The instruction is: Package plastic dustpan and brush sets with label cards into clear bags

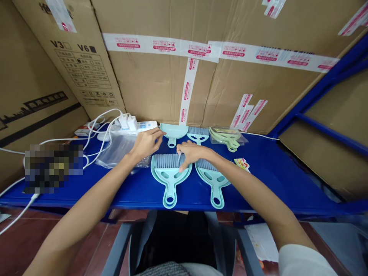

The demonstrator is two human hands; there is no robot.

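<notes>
In the head view, my right hand (190, 154) is over the bristles of a pale-green brush (170, 173), pinching some grey bristles. This brush lies nested in a matching dustpan (155, 177) near the table's front edge. My left hand (147, 144) is raised to the left of it, beside clear plastic bags (117, 147), fingers curled together; whatever they may hold is hidden. Under my right forearm lies a second brush (216, 183) nested in its pan. Behind my hands are a separate dustpan (174, 132) and a brush (198, 134).
A bagged yellow-green brush set (230, 138) lies at the back right, with a colourful card (242, 164) before it. White cables (107, 132) and a power strip (147, 125) occupy the left of the blue table (276, 172). Cardboard (155, 84) walls the back.
</notes>
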